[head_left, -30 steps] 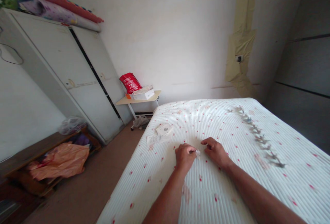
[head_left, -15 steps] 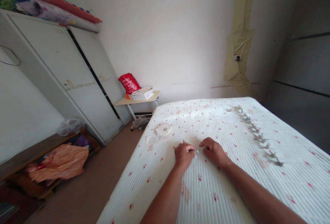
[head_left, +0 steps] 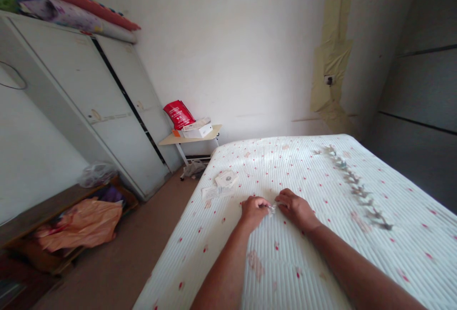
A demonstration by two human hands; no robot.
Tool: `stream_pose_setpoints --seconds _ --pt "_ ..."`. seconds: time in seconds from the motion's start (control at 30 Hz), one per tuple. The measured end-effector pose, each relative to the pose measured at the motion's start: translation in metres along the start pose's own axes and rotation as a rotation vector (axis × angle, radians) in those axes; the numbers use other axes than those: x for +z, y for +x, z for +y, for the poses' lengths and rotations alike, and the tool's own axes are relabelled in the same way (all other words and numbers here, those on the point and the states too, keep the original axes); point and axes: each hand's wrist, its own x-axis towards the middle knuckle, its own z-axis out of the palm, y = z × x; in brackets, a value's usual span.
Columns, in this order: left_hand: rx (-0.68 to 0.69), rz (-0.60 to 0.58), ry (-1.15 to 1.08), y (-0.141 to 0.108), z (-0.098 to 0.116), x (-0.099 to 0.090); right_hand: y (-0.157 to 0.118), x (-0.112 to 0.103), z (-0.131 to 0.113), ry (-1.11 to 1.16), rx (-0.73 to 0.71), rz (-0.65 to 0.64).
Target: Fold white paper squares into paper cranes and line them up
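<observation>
My left hand (head_left: 255,210) pinches a small pale piece of folded paper (head_left: 272,209) just above the bed. Its shape is too small to make out fully. My right hand (head_left: 294,209) is closed, with its fingertips on the right side of the same piece. To the left of my hands lie a small stack of pale paper (head_left: 226,178) with a dark round print and a printed sheet (head_left: 212,193). Over on the right, several small folded paper figures (head_left: 352,176) form a slanting row; their details are blurred.
Under my hands is a bed (head_left: 285,262) with a white ribbed, red-dotted cover. Beyond its far left corner, a small table (head_left: 169,139) holds a red bag (head_left: 179,115) and a white box (head_left: 198,132). A grey cabinet (head_left: 78,72) stands at the left.
My right hand has moved slightly left, and its fingers now meet the paper piece. My left hand keeps its pinch in nearly the same place.
</observation>
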Motion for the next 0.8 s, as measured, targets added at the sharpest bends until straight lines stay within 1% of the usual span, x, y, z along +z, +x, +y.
stream_pose_setpoints --seconds 0.33,0.53,0.8 --pt "0.003 -0.005 -0.009 -0.0012 -0.0011 0.0003 -0.0006 0.0021 -0.0051 -0.118 -0.033 -0.022" --pt "0.010 0.013 -0.012 -0.0011 -0.0010 0.0005 -0.0010 0.0021 -0.0079 -0.214 -0.056 -0.035" --pt "0.008 0.008 0.001 0.0002 -0.0034 0.0021 -0.0011 0.0025 -0.0104 -0.200 -0.043 -0.019"
